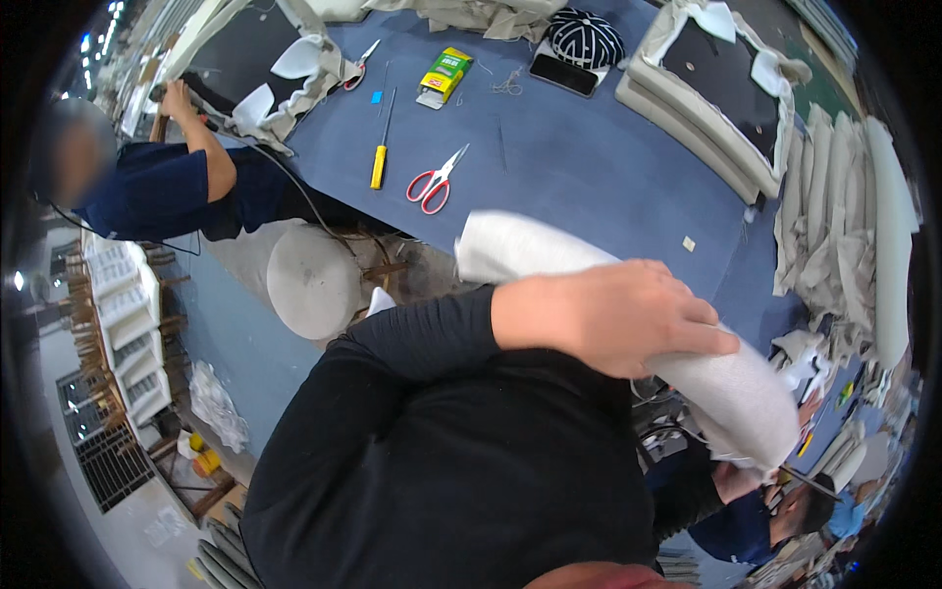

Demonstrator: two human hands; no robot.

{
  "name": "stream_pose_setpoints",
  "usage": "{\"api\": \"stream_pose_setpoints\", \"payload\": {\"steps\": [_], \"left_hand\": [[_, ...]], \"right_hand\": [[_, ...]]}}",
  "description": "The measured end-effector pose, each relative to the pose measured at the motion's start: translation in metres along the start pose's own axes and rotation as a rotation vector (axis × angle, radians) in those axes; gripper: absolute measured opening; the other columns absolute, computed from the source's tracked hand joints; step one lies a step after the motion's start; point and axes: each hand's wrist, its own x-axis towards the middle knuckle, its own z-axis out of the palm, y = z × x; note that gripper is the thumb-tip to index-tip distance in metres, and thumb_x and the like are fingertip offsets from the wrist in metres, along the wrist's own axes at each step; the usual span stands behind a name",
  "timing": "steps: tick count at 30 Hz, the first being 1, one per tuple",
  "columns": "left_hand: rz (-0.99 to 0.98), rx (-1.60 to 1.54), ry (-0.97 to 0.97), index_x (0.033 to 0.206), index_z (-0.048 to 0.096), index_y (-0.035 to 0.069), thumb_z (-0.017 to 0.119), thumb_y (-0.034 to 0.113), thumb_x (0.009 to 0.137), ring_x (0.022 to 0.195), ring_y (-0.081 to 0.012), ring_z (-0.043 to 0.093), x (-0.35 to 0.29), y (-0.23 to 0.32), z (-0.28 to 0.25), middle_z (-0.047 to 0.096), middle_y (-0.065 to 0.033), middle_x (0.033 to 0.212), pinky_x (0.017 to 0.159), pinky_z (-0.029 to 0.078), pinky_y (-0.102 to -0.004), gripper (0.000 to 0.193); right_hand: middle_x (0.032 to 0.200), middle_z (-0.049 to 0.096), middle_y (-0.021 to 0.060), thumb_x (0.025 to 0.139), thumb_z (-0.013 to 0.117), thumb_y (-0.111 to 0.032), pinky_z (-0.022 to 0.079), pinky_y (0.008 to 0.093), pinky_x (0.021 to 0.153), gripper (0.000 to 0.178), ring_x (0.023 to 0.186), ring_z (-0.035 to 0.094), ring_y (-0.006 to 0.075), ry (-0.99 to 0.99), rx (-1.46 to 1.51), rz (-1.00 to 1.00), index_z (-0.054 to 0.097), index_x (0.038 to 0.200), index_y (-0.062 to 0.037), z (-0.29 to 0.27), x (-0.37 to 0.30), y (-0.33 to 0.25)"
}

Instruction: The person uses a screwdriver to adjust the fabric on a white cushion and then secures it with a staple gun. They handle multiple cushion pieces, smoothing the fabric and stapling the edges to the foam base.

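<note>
My left hand (618,316) comes in on a black sleeve from the left and is closed over a long, curved white padded piece (530,250). The piece runs from beside the blue work table (589,177) down to the lower right. My fingers lie across its top. My right hand does not show. On the table beyond the piece lie red-handled scissors (435,183) and a yellow-handled screwdriver (379,157).
A co-worker in a dark blue shirt (167,191) works at the table's left end by a round stool (312,281). On the table are a yellow-green box (444,73), a phone (562,75), a patterned cap (585,37) and a padded frame (711,93). White padded pieces (834,216) are stacked at right. Another person (760,515) is at lower right.
</note>
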Motion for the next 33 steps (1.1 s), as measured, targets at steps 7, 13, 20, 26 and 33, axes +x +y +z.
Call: {"api": "stream_pose_setpoints", "payload": {"steps": [7,13,20,26,33], "left_hand": [[0.079,0.056,0.154,0.140,0.066,0.020,0.094,0.023,0.070,0.126,-0.0268,0.065,-0.020,-0.049,-0.044,0.069,-0.0038,0.132,0.114,0.042,-0.0544,0.076],[-0.138,0.125,0.477,0.135,0.072,0.015,0.091,0.062,0.065,0.142,-0.0397,0.054,-0.071,-0.105,-0.045,0.063,-0.0134,0.146,0.121,0.037,-0.0550,0.086],[-0.416,0.036,0.683,0.136,0.069,0.004,0.065,0.075,0.091,0.142,-0.0402,0.053,-0.118,-0.179,-0.035,0.061,-0.0201,0.148,0.120,0.039,-0.0514,0.084],[-0.415,0.013,0.610,0.145,0.063,0.003,0.059,0.056,0.105,0.152,-0.0404,0.043,-0.067,-0.202,-0.038,0.054,-0.0216,0.156,0.125,0.031,-0.0501,0.067],[-0.479,0.055,0.380,0.130,0.073,0.009,0.073,0.031,0.098,0.125,-0.0277,0.068,0.040,-0.212,-0.066,0.076,-0.0128,0.124,0.108,0.048,-0.0399,0.039]], "right_hand": [[0.082,0.057,0.0038,0.104,0.068,-0.013,0.034,0.0238,0.054,0.015,0.063,0.045,0.0082,-0.665,-0.095,-0.070,0.060,0.093,-0.0052,0.162,-0.010,-0.086],[0.070,0.068,0.0081,0.093,0.081,-0.014,0.046,0.0282,0.062,0.018,0.064,0.060,0.0102,-1.074,-0.779,-0.147,0.075,0.093,0.0032,0.289,-0.057,-0.063],[0.077,0.070,0.0144,0.096,0.077,-0.030,0.052,0.0345,0.070,0.029,0.068,0.064,0.0215,-1.137,-0.812,0.003,0.077,0.101,-0.0013,0.313,-0.054,-0.060],[0.082,0.070,0.0094,0.097,0.077,-0.032,0.050,0.0320,0.074,0.031,0.076,0.061,0.0151,-1.033,-0.634,0.125,0.077,0.108,-0.0037,0.286,-0.021,-0.044],[0.099,0.076,0.0034,0.096,0.079,-0.033,0.051,0.0284,0.081,0.030,0.088,0.065,0.0109,-0.849,-0.507,0.313,0.079,0.108,-0.0050,0.243,0.011,-0.047]]}}
